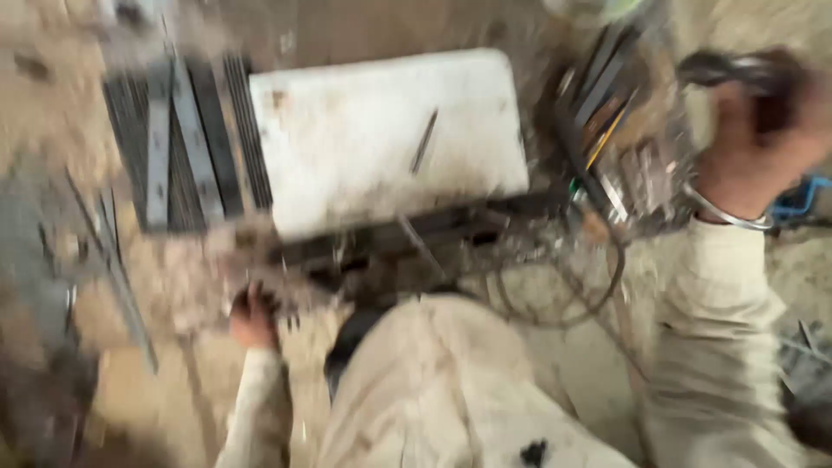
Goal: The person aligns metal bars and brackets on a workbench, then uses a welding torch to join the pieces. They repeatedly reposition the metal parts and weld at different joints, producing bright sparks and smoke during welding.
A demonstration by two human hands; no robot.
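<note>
Down on the sandy floor (78, 104), our left hand (253, 319) rests among dark metal scraps (299, 260) just below the white slab (386, 139); blur hides its grip. Our right hand (758, 130), well apart at the right, is clenched around a dark tool handle (724, 68).

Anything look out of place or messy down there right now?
A thin dark rod lies slanted, alone, on the white slab. Loose wire tangles on the ground below it. The picture is blurred, so finer damage cannot be judged.
</note>
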